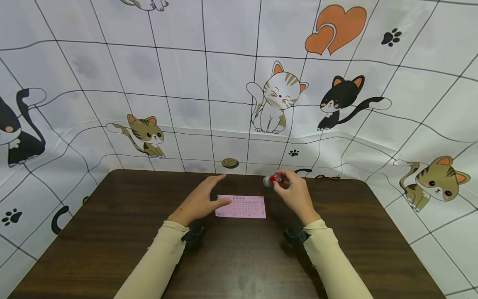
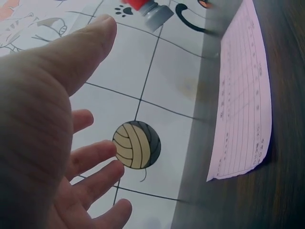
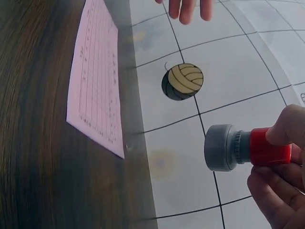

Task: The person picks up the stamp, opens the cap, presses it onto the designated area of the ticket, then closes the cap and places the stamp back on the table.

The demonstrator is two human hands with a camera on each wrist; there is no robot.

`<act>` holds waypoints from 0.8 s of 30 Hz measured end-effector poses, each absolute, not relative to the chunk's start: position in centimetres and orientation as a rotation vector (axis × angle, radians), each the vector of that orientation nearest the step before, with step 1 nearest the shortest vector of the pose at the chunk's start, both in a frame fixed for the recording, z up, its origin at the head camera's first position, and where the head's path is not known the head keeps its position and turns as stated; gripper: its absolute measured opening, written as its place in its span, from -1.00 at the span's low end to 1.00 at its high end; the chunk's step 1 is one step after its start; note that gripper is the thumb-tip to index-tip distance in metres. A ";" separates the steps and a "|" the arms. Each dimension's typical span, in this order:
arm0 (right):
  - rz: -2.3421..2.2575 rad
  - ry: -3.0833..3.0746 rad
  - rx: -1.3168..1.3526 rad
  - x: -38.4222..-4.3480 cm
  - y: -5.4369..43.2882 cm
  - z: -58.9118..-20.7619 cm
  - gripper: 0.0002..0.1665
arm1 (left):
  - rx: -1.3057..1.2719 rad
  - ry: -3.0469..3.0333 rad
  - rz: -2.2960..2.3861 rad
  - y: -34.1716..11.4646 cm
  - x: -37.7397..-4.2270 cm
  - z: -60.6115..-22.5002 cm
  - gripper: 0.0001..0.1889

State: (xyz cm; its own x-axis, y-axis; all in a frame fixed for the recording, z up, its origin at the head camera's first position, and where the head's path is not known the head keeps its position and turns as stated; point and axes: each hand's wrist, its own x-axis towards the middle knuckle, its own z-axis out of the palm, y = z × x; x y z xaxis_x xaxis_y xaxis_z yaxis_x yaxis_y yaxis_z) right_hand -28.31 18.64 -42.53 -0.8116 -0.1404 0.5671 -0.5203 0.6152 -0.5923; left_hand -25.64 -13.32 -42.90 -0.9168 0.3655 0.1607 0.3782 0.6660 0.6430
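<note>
My right hand pinches a small red-and-grey cylinder between thumb and fingers, above the back of the table. It has a red body, a ribbed grey neck and a wider round grey head, which points left toward the other hand. A pink printed form with ruled columns lies on the table between the hands. Over the form's left edge hovers my left hand, fingers extended, thumb apart, holding nothing. In the left wrist view, that hand's palm and spread fingers show, with the form to the right.
The dark wood-grain table ends at the back against a white sheet with grid lines and printed cats. A printed yarn ball marks the sheet behind the form. Both wrists wear dark bands, the right one close over the tabletop.
</note>
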 end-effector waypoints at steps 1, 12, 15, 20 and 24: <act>1.087 -2.364 0.524 -28.2 18.5 -42.5 -0.68 | -0.639 -2.849 -1.109 -13.3 -25.7 -42.9 -0.06; 1.092 -2.338 0.629 -27.7 17.3 -42.1 -0.69 | -0.652 -2.849 -1.109 -13.2 -25.5 -42.7 -0.10; 1.090 -2.317 0.649 -27.6 17.1 -42.0 -0.68 | -0.660 -2.854 -1.106 -13.1 -25.6 -42.6 -0.10; 1.055 -2.297 0.714 -27.5 16.7 -42.2 -0.68 | -0.668 -2.858 -1.090 -12.9 -25.6 -42.4 -0.09; 1.053 -2.292 0.760 -27.3 16.3 -42.2 -0.66 | -0.660 -2.863 -1.089 -12.8 -25.5 -42.3 -0.09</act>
